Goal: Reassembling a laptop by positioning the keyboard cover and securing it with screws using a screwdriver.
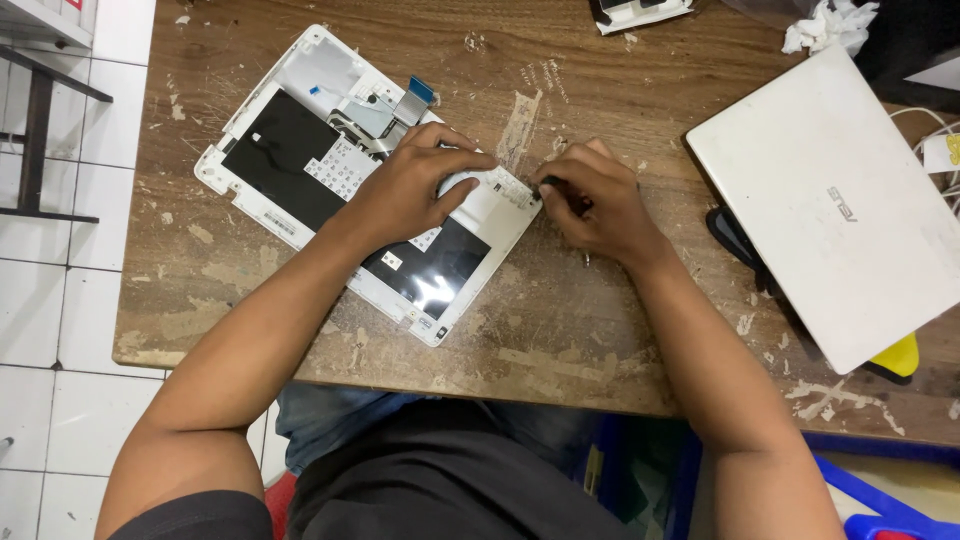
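Observation:
A white opened laptop shell (300, 150) lies tilted on the worn wooden table (560, 330), its inside showing black sheets, a metal plate and a blue-tipped ribbon cable. My left hand (415, 185) presses flat on the shell's right part, fingers curled over a white piece. At the shell's right edge, my right hand (590, 200) pinches a small dark tool whose tip touches the edge. What lies under the left palm is hidden.
A closed white laptop (830, 200) rests at the right over a dark object and a yellow item (895, 357). Crumpled white tissue (830, 25) and a small white part (640, 12) sit at the far edge. White tiled floor lies left.

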